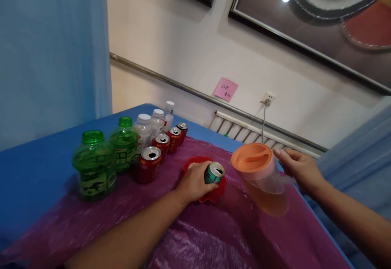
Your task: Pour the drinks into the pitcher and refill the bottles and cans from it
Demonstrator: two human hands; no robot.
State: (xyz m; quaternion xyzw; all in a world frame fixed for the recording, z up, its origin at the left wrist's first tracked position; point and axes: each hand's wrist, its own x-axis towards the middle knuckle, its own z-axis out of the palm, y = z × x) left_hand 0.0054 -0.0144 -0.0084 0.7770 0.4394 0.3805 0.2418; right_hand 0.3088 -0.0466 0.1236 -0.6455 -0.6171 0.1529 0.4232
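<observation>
My left hand [197, 181] is wrapped round a green drink can [214, 172] with an opened silver top. The can is over a red scalloped dish [216, 193]; whether it rests in it I cannot tell. On the right, my right hand [296, 167] grips the handle of a clear plastic pitcher [265, 191]. An orange lid [252, 158] covers the pitcher, and amber liquid shows in its lower part. The pitcher leans a little; whether its base touches the table is unclear.
Several opened red cans [148, 167] stand in a row on the left. Behind them are white-capped bottles [143, 132] and two green bottles [94, 167]. Purple plastic sheeting [195, 236] covers part of the blue table [39, 159]. A cord runs from a wall socket [268, 98].
</observation>
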